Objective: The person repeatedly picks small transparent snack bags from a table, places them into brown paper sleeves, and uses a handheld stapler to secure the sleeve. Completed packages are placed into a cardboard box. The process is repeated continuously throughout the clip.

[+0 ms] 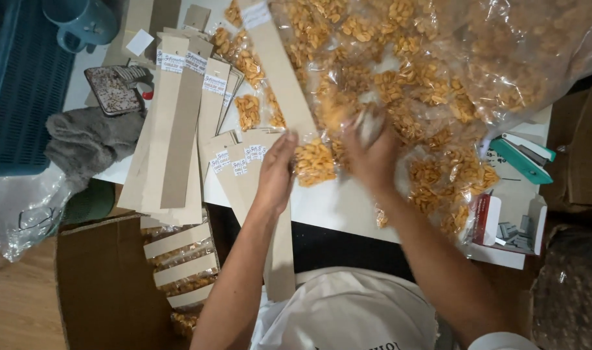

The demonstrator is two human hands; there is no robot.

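Observation:
My left hand point(275, 172) presses flat on a long brown cardboard strip point(280, 78) that runs from the table's far side to its near edge, beside a small clear bag of golden snack pieces point(314, 162). My right hand point(372, 155) is blurred and grips another small clear snack bag point(368, 123) just right of the strip. Many more small filled bags point(432, 175) lie heaped on the white table point(338, 207) around that hand. A stack of labelled cardboard strips point(179, 123) lies to the left.
A big clear sack of snack pieces point(516, 45) fills the top right. A teal stapler point(521, 159) and an open box of staples point(513, 233) sit at right. A cardboard box with finished strips point(179, 272) stands lower left. A grey cloth point(89, 139), teal cup point(82, 23) and blue crate point(21, 84) are at left.

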